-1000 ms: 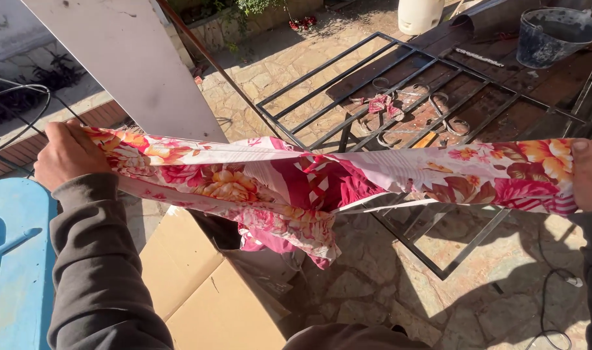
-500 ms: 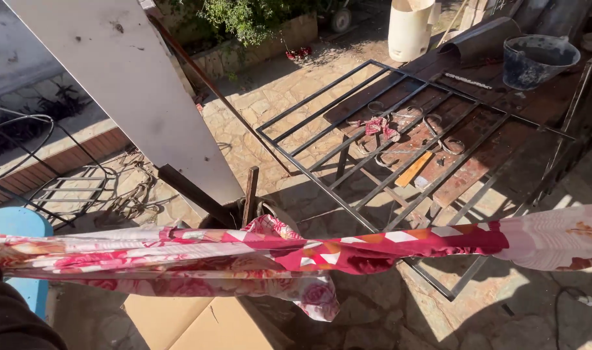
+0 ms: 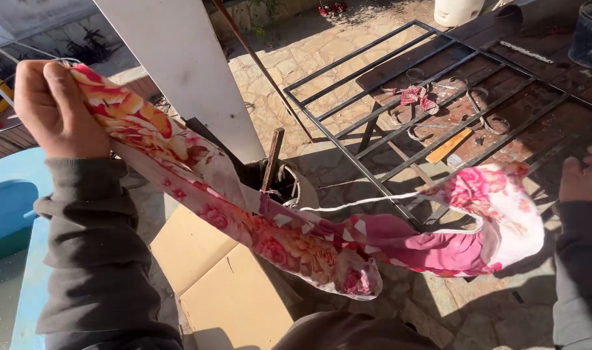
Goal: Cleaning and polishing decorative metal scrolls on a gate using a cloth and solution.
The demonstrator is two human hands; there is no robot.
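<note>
While the left hand (image 3: 53, 107) sits high at the upper left of the frame, its fingers are curled tight around one end of a floral cloth (image 3: 296, 243), pink and orange with a white edge. From that fist the cloth slopes down across the middle of the frame, sags to a bunched low point at lower centre, then rises to a loose white-backed flap at the right. The right hand (image 3: 584, 176) shows only partly at the right edge, just beside that flap; whether it grips the cloth cannot be told. Under the sagging part lies a flattened cardboard box (image 3: 221, 285) on stone paving (image 3: 477, 304). A white board (image 3: 179, 65) leans behind the cloth at upper centre. A black metal grate (image 3: 438, 97) fills the upper right, well clear of the cloth's top edge. Open paving lies below the right flap.
</note>
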